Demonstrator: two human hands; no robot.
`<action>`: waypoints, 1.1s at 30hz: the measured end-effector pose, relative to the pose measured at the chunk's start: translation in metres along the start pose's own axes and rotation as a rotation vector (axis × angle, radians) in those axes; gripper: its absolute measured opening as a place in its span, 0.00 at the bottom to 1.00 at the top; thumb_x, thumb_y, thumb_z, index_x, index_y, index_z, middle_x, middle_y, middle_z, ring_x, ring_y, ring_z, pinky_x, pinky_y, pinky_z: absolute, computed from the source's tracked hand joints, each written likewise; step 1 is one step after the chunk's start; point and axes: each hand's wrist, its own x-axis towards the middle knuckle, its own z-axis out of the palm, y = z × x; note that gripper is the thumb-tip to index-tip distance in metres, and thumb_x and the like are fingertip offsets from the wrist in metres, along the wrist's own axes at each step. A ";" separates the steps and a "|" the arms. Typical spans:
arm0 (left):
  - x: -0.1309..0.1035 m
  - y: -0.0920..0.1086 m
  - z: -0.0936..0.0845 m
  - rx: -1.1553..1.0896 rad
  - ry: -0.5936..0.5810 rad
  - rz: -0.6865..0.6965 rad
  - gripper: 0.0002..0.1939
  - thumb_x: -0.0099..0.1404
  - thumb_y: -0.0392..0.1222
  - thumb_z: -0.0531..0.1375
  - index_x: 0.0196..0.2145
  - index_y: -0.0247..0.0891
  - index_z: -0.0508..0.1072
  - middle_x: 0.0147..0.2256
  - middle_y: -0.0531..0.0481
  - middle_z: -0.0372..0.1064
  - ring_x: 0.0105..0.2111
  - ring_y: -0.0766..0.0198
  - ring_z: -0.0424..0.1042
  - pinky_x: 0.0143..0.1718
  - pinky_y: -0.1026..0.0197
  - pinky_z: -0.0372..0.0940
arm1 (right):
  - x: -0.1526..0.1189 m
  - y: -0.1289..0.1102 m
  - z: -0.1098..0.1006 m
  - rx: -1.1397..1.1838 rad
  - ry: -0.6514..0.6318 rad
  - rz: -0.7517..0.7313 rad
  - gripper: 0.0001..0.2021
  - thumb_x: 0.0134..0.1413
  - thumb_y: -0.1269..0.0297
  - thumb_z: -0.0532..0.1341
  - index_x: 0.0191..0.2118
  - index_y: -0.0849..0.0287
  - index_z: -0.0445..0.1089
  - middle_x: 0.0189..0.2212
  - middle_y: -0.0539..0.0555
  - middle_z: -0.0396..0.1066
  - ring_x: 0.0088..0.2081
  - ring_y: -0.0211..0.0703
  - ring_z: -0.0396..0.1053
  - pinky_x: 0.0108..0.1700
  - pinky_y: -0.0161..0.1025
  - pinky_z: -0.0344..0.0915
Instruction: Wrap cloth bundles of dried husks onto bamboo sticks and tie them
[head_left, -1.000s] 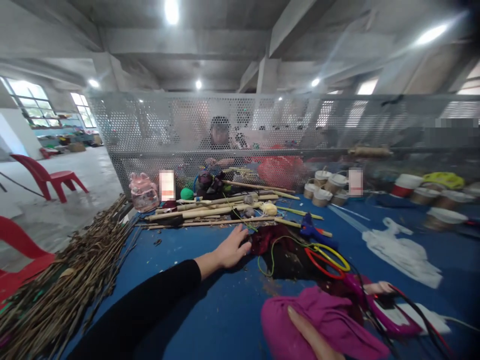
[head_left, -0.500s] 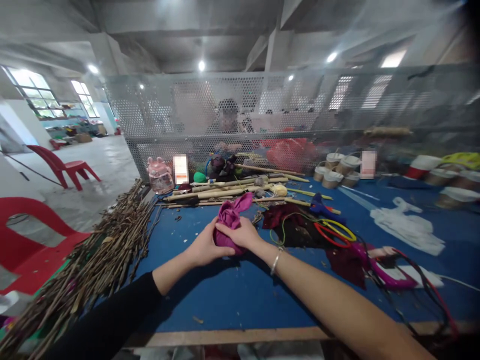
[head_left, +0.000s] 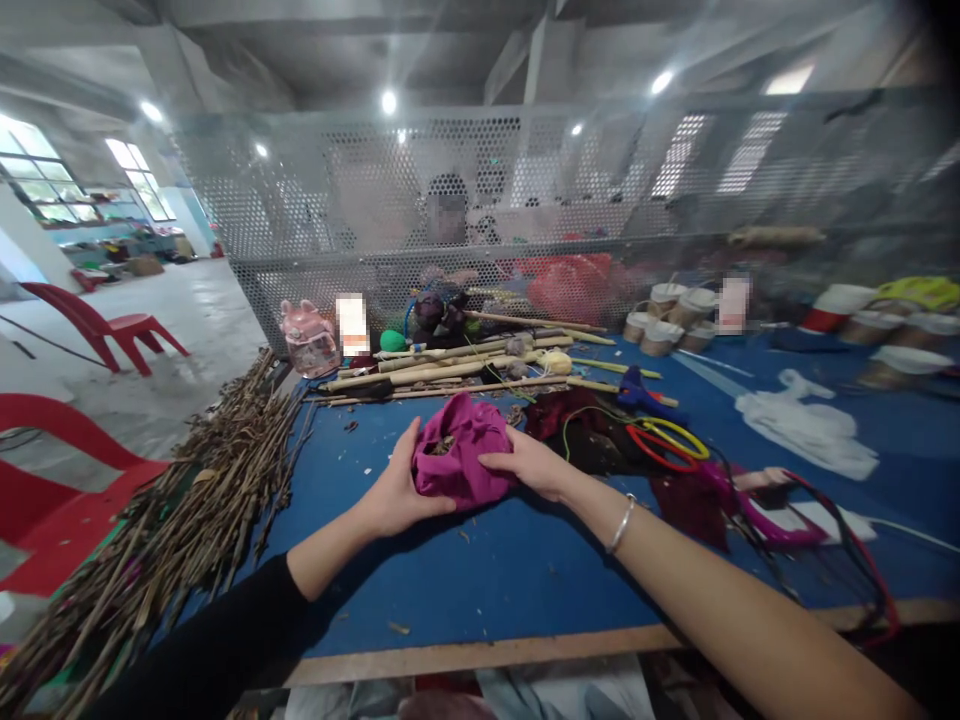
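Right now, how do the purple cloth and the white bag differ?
The purple cloth is gathered into a rounded bundle; the white bag lies loosely spread. The left hand and right hand hold the cloth, while the bag rests untouched on the blue tabletop. Both are crumpled.

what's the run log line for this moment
left grip: holds magenta cloth at left; right grip: holds it at right; cloth: bunched, brownish bits showing in opening; left side: twig pile; beyond: pale sticks
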 end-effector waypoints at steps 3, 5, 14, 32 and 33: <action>-0.013 0.012 -0.004 0.254 0.040 0.113 0.55 0.49 0.49 0.70 0.65 0.41 0.41 0.66 0.35 0.37 0.65 0.41 0.39 0.62 0.37 0.43 | -0.003 0.002 -0.007 -0.206 0.052 -0.039 0.22 0.44 0.65 0.65 0.47 0.59 0.64 0.45 0.57 0.73 0.46 0.47 0.71 0.51 0.47 0.66; -0.022 0.020 -0.007 0.374 0.028 0.198 0.44 0.53 0.48 0.67 0.62 0.43 0.51 0.65 0.37 0.40 0.65 0.45 0.41 0.63 0.39 0.44 | -0.007 -0.004 -0.009 -0.405 0.144 -0.089 0.22 0.44 0.69 0.63 0.48 0.59 0.63 0.46 0.58 0.71 0.46 0.46 0.70 0.51 0.45 0.65; -0.037 0.018 -0.003 0.433 0.013 0.158 0.28 0.60 0.42 0.62 0.55 0.40 0.58 0.60 0.38 0.53 0.61 0.53 0.54 0.60 0.48 0.54 | 0.020 -0.035 0.025 -0.927 0.044 -0.179 0.21 0.50 0.67 0.57 0.52 0.63 0.64 0.47 0.62 0.70 0.49 0.52 0.65 0.51 0.44 0.59; -0.056 0.035 -0.022 0.614 -0.108 -0.066 0.18 0.62 0.49 0.60 0.47 0.40 0.65 0.40 0.48 0.74 0.41 0.55 0.71 0.45 0.52 0.58 | -0.074 -0.025 -0.020 -0.816 -0.328 -0.209 0.17 0.33 0.80 0.50 0.29 0.60 0.71 0.31 0.51 0.70 0.35 0.39 0.66 0.40 0.35 0.59; -0.057 0.036 -0.022 0.606 -0.118 -0.086 0.18 0.62 0.49 0.60 0.47 0.40 0.66 0.39 0.48 0.74 0.40 0.55 0.71 0.44 0.52 0.58 | -0.078 -0.025 -0.019 -0.875 -0.380 -0.209 0.19 0.32 0.80 0.50 0.30 0.60 0.72 0.32 0.51 0.70 0.35 0.39 0.66 0.41 0.35 0.59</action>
